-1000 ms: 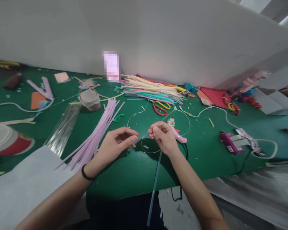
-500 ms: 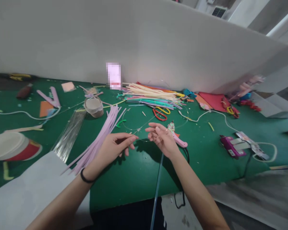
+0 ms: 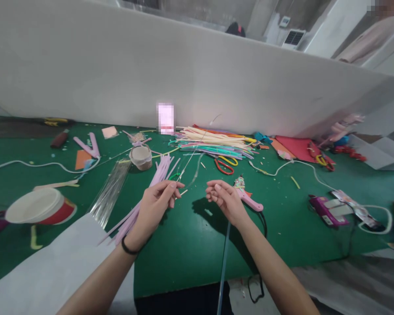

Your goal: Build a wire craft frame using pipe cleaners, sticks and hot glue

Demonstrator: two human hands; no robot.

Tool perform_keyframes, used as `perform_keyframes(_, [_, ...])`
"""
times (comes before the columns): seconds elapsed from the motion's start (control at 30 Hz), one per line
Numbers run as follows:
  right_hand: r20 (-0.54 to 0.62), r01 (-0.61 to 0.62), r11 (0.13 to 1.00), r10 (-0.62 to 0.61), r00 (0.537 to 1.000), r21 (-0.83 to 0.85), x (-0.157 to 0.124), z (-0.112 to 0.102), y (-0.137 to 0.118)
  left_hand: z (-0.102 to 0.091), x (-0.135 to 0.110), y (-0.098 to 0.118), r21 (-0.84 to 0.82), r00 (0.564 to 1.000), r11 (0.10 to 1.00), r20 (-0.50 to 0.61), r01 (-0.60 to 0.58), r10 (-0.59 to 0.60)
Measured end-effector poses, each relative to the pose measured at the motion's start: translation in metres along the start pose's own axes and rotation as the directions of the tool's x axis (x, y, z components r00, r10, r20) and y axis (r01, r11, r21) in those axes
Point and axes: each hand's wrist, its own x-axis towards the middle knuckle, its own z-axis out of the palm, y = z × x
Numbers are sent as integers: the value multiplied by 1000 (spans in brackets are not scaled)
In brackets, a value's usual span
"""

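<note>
My left hand [image 3: 159, 197] is closed in a pinch on a thin shiny wire [image 3: 192, 154], which slants up and away over the table. A clear looped strand [image 3: 197, 168] trails beside it. Across a small gap, my right hand [image 3: 225, 199] hovers with loosely bent fingers and nothing visible between them. From under its wrist a pale blue translucent strip [image 3: 223, 267] runs down past the table edge; its upper end is hidden. Just behind this hand lies a pink glue gun [image 3: 251, 201]. Lilac pipe cleaners [image 3: 160, 173] lie partly beneath my left hand and forearm.
Coloured pipe cleaners [image 3: 216, 142] are piled at the back, near red-and-yellow scissors [image 3: 225, 166]. To the left are a paper cup [image 3: 141, 157], a bundle of wires [image 3: 110, 192], a white-and-red tub [image 3: 41, 208] and white paper [image 3: 65, 253]. A purple box [image 3: 328, 212] sits right.
The wire at my left hand now points up and away; earlier a wide clear loop spread around the hands. My right fingers have curled in, and the hands are slightly farther apart. The view has shifted.
</note>
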Motion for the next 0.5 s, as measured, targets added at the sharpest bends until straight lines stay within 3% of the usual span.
perform_keyframes(0.5, [29,8,997,-6,1000,-76,-2,-1,4,1,-2,-4,31,998,998,13,-54,54])
